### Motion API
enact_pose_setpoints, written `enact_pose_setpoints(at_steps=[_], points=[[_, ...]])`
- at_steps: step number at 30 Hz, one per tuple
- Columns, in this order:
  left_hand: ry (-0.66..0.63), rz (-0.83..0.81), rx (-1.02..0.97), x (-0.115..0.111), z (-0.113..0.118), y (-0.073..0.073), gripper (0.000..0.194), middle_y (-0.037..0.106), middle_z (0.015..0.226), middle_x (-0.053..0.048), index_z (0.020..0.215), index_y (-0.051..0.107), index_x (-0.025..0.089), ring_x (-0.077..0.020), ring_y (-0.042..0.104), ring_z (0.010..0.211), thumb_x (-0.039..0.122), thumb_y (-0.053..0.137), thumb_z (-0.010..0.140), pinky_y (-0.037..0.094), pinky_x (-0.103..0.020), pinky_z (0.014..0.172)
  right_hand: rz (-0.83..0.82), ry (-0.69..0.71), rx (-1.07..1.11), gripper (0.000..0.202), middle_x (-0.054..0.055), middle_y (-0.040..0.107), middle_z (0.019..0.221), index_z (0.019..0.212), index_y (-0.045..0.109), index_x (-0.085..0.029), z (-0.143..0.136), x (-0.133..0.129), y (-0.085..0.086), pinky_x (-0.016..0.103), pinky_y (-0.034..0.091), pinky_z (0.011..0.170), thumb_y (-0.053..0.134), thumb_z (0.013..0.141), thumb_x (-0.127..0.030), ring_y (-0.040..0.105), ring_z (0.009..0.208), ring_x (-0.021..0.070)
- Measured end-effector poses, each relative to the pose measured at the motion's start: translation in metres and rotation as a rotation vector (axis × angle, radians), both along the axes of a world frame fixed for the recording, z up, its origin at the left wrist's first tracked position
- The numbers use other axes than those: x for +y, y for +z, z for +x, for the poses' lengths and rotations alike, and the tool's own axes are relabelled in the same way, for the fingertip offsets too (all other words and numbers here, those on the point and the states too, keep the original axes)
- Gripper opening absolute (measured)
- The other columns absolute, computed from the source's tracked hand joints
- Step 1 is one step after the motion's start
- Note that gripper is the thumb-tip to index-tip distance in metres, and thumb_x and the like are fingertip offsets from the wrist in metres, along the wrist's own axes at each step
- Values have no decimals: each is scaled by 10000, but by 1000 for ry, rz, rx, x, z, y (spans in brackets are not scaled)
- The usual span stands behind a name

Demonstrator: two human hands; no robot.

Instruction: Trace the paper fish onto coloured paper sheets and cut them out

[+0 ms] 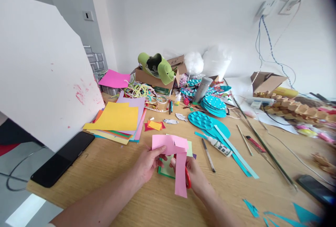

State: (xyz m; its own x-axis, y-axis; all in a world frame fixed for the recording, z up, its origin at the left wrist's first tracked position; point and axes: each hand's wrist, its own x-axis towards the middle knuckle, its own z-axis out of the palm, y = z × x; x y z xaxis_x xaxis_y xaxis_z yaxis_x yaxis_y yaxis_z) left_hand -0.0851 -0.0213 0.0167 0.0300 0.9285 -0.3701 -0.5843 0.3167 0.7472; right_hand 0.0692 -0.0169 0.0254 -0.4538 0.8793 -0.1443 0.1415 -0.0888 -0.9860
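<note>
A sheet of pink paper (164, 144) is pinched at its lower left edge by my left hand (148, 164). My right hand (194, 174) is wrapped round red-handled scissors (188, 178), partly hidden behind the paper. One strip of the pink paper hangs down in front of the scissors, and a slit shows near the sheet's upper right. Beneath my hands lie pale green and darker green papers (167, 171). A black pen (208, 155) and a white glue bottle (219, 145) rest to the right.
Stacked coloured paper (115, 116) and a black phone (63, 158) lie at left. Blue strips (236, 151), a blue egg-carton piece (201, 120) and a long green stick (258, 137) are at right. Behind stand a metal bottle (202, 90) and a cardboard box (147, 78). Blue scraps (251, 207) lie front right.
</note>
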Motion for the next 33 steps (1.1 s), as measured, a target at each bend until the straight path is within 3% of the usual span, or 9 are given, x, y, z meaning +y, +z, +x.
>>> enact_pose_setpoints(at_steps=[9, 20, 33], points=[[11, 44, 47, -1, 3, 1, 376, 643, 681, -43, 795, 665, 107, -127, 561, 556, 342, 833, 555, 363, -206, 393, 23, -34, 26, 447, -41, 438, 501, 676, 479, -184, 0, -3, 1, 224, 267, 430, 601, 759, -606, 364, 463, 84], [-6, 43, 54, -2, 3, 0, 376, 657, 691, -46, 797, 676, 109, -122, 559, 564, 357, 830, 559, 362, -208, 404, 52, -76, 75, 474, -61, 354, 494, 597, 429, -186, -1, -1, -5, 221, 210, 417, 585, 774, -598, 272, 453, 60], [-24, 48, 51, -3, 4, -2, 350, 667, 686, -48, 802, 682, 121, -121, 567, 555, 353, 824, 582, 366, -203, 407, 20, -139, 71, 468, -45, 396, 473, 620, 525, -176, -7, -7, 4, 232, 286, 439, 624, 722, -622, 341, 453, 84]])
